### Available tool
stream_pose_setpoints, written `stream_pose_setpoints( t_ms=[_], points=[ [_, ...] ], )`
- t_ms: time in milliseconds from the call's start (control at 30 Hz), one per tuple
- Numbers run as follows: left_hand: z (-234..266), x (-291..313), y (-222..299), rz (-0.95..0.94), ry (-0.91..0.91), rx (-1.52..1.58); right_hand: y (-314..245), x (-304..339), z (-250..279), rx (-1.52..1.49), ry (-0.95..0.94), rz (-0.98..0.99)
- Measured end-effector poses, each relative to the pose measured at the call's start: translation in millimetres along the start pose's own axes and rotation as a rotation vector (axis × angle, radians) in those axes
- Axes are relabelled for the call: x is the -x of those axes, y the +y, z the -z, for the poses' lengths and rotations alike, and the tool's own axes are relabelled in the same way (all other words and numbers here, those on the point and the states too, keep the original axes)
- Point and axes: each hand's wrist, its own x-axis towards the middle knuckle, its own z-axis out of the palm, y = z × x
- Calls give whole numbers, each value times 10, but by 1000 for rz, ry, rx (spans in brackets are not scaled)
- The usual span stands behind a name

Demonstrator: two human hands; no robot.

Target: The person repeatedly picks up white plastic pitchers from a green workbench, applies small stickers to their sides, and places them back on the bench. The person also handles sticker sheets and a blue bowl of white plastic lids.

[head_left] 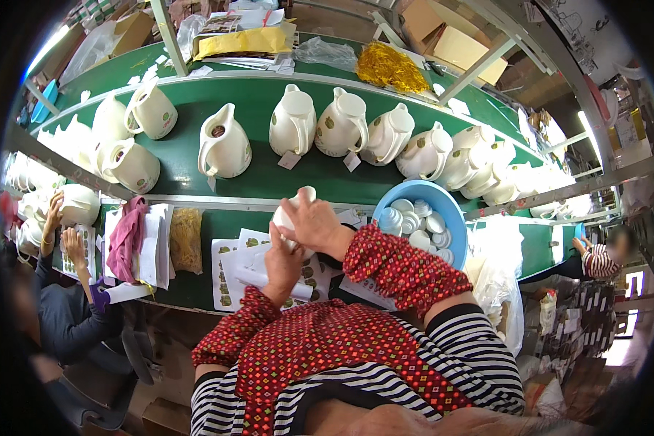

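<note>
Just below frame centre, your right hand (314, 221) wraps the white jug (292, 212) while your left hand (282, 261) presses fingers against its side. Looks glazed and slick, probably breakable, so I'd grip the body rather than the spout.

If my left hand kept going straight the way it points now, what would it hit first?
Your left hand points up and forward, straight at the white jug that your right hand grips; it seems to touch it already.

One blue basin (443, 200), one pink cloth (127, 236), two hands, one held white jug (292, 211).
</note>
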Motion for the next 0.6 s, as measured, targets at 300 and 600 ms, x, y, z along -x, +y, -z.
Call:
stream_pose_setpoints(
  t_ms=[300, 600],
  points=[
    [-310, -360, 600, -268, -136, 226, 500, -6, 361, -170, 51, -473],
    [-708, -1248, 805, -215, -222, 139, 1440, -549, 377, -32, 143, -297]
  ],
)
